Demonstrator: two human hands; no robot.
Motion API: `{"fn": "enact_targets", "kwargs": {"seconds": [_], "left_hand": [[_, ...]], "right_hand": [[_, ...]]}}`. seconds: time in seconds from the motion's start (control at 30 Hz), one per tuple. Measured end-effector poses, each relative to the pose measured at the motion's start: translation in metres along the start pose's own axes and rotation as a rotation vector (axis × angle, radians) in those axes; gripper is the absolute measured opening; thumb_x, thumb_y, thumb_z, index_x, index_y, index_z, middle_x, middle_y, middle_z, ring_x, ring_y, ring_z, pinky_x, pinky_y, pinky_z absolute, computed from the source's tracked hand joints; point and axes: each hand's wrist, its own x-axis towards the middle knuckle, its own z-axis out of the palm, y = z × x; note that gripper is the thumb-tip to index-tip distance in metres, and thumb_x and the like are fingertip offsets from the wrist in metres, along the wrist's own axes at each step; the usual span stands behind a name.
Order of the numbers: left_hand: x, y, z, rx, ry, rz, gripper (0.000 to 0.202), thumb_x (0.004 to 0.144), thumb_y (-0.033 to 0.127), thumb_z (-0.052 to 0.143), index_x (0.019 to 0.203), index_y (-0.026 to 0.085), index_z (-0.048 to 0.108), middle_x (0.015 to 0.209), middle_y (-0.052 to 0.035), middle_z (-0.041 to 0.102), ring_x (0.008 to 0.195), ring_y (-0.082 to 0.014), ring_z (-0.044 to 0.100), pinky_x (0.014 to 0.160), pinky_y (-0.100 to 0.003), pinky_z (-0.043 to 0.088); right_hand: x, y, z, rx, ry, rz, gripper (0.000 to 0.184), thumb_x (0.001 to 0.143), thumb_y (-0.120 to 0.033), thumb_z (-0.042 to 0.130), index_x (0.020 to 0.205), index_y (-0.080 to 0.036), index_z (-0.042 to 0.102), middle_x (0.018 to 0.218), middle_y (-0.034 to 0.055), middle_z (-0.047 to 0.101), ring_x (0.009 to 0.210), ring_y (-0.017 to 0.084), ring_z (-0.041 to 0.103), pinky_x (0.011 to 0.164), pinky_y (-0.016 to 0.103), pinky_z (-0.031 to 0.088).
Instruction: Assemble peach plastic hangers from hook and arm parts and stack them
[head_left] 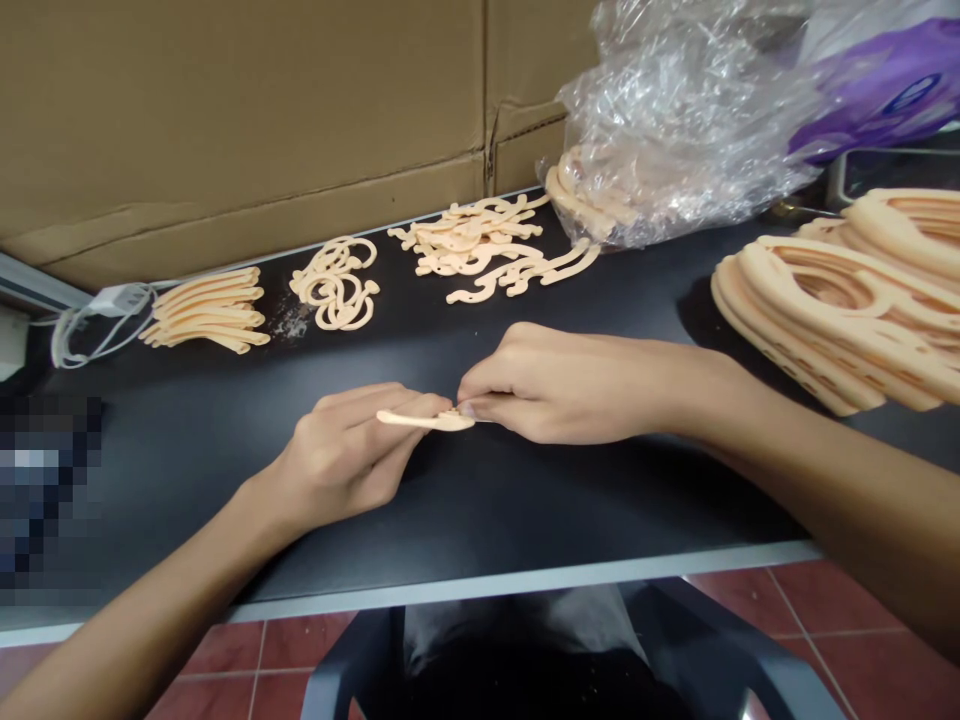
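My left hand (349, 455) and my right hand (559, 385) meet over the middle of the black table (487, 510). Both pinch one thin peach-coloured foam piece (424, 420), held flat between their fingertips just above the tabletop. The left hand's fingers curl under the piece's left half. At the piece's right end, the right hand's thumb and forefinger are closed on it.
Sorted peach foam cut-outs lie along the table's back: curved strips (206, 310), curls (337, 285), scrolls (480, 240). A stack of larger foam frames (840, 300) sits at right. A clear plastic bag (675, 110), cardboard boxes (240, 110) and a white cable (97, 320) stand behind.
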Motion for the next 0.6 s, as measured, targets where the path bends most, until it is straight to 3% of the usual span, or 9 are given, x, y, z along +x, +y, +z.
{"fn": "enact_targets", "kwargs": {"seconds": [0.17,0.3,0.4,0.5,0.6], "left_hand": [[0.001,-0.001,-0.003,0.064,-0.016,-0.027,0.026,0.090,0.004,0.062,0.110,0.018,0.068,0.092,-0.0048,0.079,0.083,-0.0150,0.076,0.079,-0.025,0.062],[0.001,0.001,0.001,0.094,-0.024,-0.052,0.023,0.092,0.005,0.059,0.108,0.019,0.068,0.091,-0.0051,0.078,0.084,-0.0155,0.076,0.079,-0.026,0.062],[0.000,0.001,0.005,0.109,0.041,-0.011,0.025,0.090,0.004,0.061,0.110,0.019,0.064,0.086,-0.0029,0.076,0.077,-0.0140,0.074,0.074,-0.025,0.061],[-0.002,-0.002,0.007,0.117,0.096,-0.011,0.028,0.088,0.004,0.064,0.110,0.020,0.063,0.083,-0.0013,0.074,0.073,-0.0130,0.072,0.070,-0.024,0.061],[-0.002,-0.006,0.007,0.069,0.137,-0.018,0.029,0.086,0.002,0.066,0.110,0.019,0.065,0.092,-0.0036,0.077,0.081,-0.0143,0.075,0.074,-0.024,0.062]], "right_hand": [[-0.003,-0.008,0.000,-0.131,0.033,0.033,0.028,0.100,-0.025,0.042,0.088,-0.019,0.066,0.077,0.0025,0.064,0.069,0.013,0.055,0.063,0.028,0.031],[-0.008,-0.020,0.004,-0.460,0.098,0.051,0.021,0.096,-0.010,0.046,0.092,-0.018,0.065,0.073,0.0024,0.063,0.059,0.014,0.052,0.056,0.032,0.018],[-0.008,-0.027,0.008,-0.613,0.118,0.042,0.019,0.094,-0.008,0.049,0.092,-0.018,0.065,0.076,0.0038,0.064,0.062,0.016,0.056,0.056,0.032,0.016],[-0.004,-0.032,0.012,-0.635,0.115,0.070,0.018,0.094,-0.006,0.048,0.093,-0.016,0.064,0.085,0.0081,0.066,0.072,0.019,0.060,0.056,0.032,0.019],[0.001,-0.032,0.015,-0.555,0.119,0.113,0.020,0.093,-0.005,0.045,0.096,-0.015,0.062,0.088,0.0083,0.067,0.072,0.019,0.060,0.056,0.031,0.021]]}}
